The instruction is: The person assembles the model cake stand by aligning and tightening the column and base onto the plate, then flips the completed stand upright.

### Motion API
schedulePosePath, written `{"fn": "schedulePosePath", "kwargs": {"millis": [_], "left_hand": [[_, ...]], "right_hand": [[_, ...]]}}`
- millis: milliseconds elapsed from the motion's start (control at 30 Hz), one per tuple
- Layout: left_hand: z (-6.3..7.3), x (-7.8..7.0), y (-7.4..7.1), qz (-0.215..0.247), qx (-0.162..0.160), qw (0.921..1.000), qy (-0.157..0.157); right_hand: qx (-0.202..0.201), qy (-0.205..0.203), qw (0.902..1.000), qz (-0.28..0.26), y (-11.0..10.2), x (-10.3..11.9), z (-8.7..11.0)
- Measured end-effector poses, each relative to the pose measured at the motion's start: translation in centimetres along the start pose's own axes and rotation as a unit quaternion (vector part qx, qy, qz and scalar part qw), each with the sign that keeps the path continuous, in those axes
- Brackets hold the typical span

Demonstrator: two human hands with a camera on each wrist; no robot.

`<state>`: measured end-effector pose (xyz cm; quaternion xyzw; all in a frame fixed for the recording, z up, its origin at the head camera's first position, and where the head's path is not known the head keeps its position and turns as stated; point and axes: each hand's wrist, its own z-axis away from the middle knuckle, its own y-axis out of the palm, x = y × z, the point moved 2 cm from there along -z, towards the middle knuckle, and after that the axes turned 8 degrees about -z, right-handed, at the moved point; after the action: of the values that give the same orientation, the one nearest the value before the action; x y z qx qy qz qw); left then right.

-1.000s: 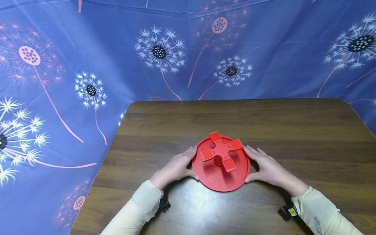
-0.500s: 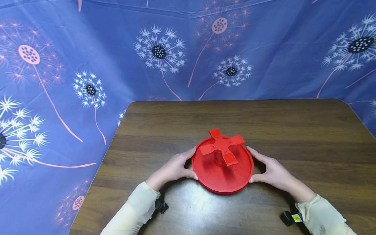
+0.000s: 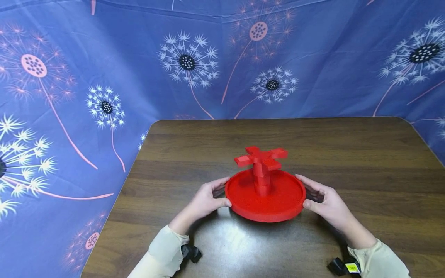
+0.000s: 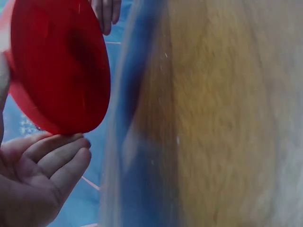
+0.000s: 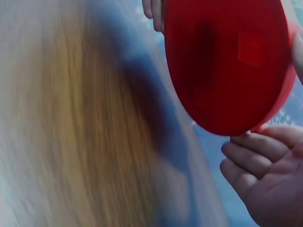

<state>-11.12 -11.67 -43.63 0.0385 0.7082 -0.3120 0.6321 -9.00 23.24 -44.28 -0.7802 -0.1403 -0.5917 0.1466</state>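
A round red tray [image 3: 281, 208] with a raised rim carries a central post topped by a cross-shaped piece [image 3: 262, 157] with flat square ends. It is held above the table, tilted, and its underside shows in both wrist views. On its left side my left hand [image 3: 205, 200] holds the edge, thumb at the near rim and fingers further back. My right hand [image 3: 332, 204] grips the opposite edge the same way. Up close in the left wrist view, fingertips of the left hand [image 4: 52, 165] touch the tray's edge [image 4: 66, 94]; the right wrist view shows the right hand [image 5: 265, 165] likewise.
A brown wood-grain table [image 3: 194, 146] lies under the tray, with a glare spot near its front. Behind and to the left hangs a blue cloth [image 3: 139, 58] printed with dandelions. Small black devices [image 3: 191, 253] are strapped at both wrists.
The tray has risen and its near side has tipped up, so the post now shows from the side. Both hands have moved with it, keeping hold of its edges.
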Motion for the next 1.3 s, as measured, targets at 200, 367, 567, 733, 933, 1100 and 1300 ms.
{"fn": "schedulePosePath", "kwargs": {"millis": [200,367,567,733,933,1100,1300], "left_hand": [[0.4,-0.5,0.3,0.060,-0.057,0.9956,0.044],[0.9,-0.4,0.5,0.062,-0.093,0.9898,0.088],[1.3,-0.2,0.8,0.050,-0.159,0.9767,0.135],[1.2,-0.5,1.2,-0.011,-0.255,0.9514,0.172],[1.1,-1.7,1.3,-0.033,-0.310,0.9305,0.192],[1.6,-3.9,1.1,-0.050,-0.325,0.9259,0.186],[2.0,-5.0,1.1,-0.074,-0.324,0.9291,0.163]], "right_hand": [[-0.051,-0.006,0.9962,-0.070,1.1,1.0,0.3],[-0.101,0.014,0.9922,-0.071,2.0,1.9,0.4],[-0.157,0.049,0.9859,-0.033,2.9,3.0,0.5],[-0.203,0.012,0.9790,0.013,4.0,3.6,0.4],[-0.181,-0.058,0.9814,0.027,4.5,3.6,0.6],[-0.214,-0.066,0.9621,0.155,4.5,3.4,0.5],[-0.266,-0.140,0.9139,0.273,4.3,3.4,0.4]]}}
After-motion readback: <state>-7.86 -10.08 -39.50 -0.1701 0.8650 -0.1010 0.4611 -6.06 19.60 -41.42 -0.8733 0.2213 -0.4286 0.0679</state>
